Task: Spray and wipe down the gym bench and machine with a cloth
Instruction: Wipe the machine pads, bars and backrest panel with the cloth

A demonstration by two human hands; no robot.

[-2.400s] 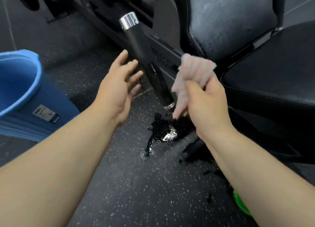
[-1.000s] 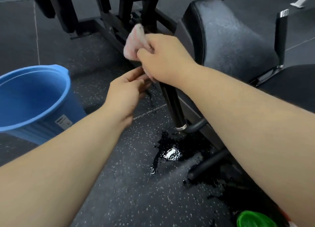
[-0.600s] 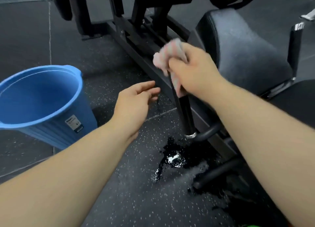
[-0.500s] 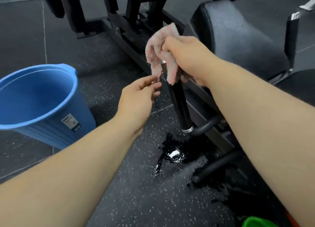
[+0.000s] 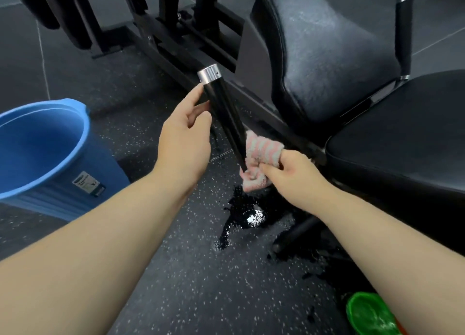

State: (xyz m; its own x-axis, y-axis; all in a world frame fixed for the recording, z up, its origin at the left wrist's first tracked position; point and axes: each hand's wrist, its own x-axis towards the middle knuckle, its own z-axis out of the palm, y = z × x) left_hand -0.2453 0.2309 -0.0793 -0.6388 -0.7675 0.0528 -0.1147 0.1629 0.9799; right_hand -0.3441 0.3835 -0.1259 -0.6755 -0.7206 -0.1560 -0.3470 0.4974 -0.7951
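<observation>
A black machine handle (image 5: 221, 103) with a silver cap slants up from the floor frame. My right hand (image 5: 294, 176) grips a pink-and-white striped cloth (image 5: 261, 150), bunched around the handle's lower end. My left hand (image 5: 185, 138) lies against the upper part of the handle, its straight fingers touching the left side just below the cap. The padded black backrest (image 5: 327, 47) looks misted with droplets. The black seat pad (image 5: 402, 138) is to the right of my right hand.
A blue plastic bucket (image 5: 50, 183) stands on the speckled rubber floor at the left. A wet puddle (image 5: 249, 216) lies under the handle. A green object (image 5: 367, 314) sits at the bottom right. A second handle (image 5: 403, 32) rises behind the seat, and the machine frame (image 5: 176, 40) runs behind.
My right hand slid the cloth from the top of the handle down to its lower end, baring the silver cap. My left hand rose to touch the upper handle.
</observation>
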